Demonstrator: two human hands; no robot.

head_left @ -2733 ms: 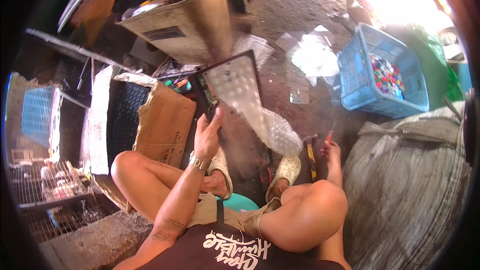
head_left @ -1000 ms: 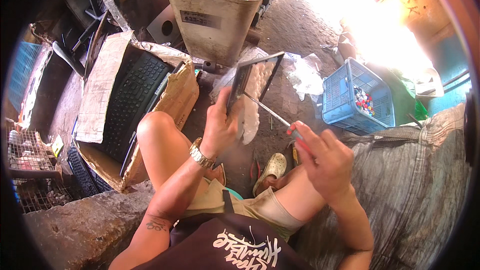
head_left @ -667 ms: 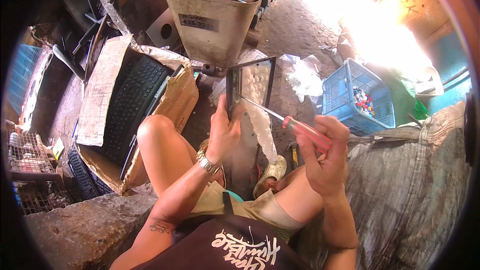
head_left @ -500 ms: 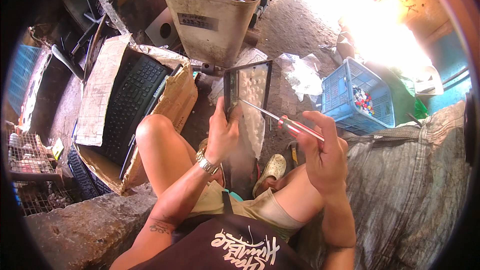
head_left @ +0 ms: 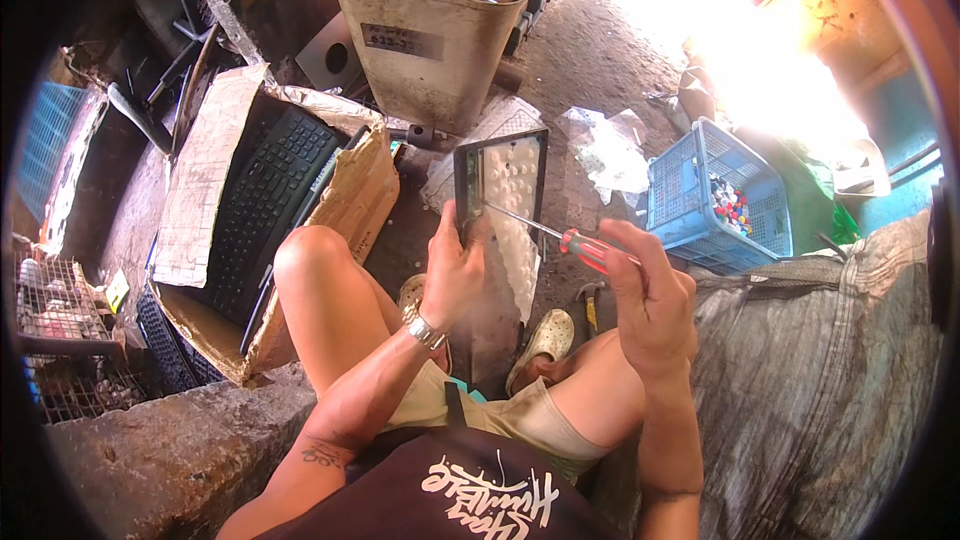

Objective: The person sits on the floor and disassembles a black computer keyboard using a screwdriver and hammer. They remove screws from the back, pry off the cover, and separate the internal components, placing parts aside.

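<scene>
My left hand (head_left: 457,270), wearing a metal watch, grips the near left edge of an opened keyboard panel (head_left: 464,180) with a black frame. A whitish sheet with rounded bumps (head_left: 517,240) lies in the panel and hangs past its lower end. My right hand (head_left: 655,315) is closed around the red-and-clear handle of a screwdriver (head_left: 597,252). Its thin shaft points left, and the tip meets the panel's inner left side just beyond my left fingers. Exactly what the tip touches is too small to tell.
On the left, a torn cardboard box (head_left: 345,210) holds black keyboards (head_left: 275,175). A full dirty bin (head_left: 430,60) stands ahead. To the right are a blue crate (head_left: 675,225) with small colourful pieces and a grey woven sack (head_left: 800,370). A hammer (head_left: 590,305) lies by my shoe.
The whole view has shifted slightly. Both hands keep their grips, and the screwdriver tip stays at the panel's left side. The screwdriver handle appears slightly turned.
</scene>
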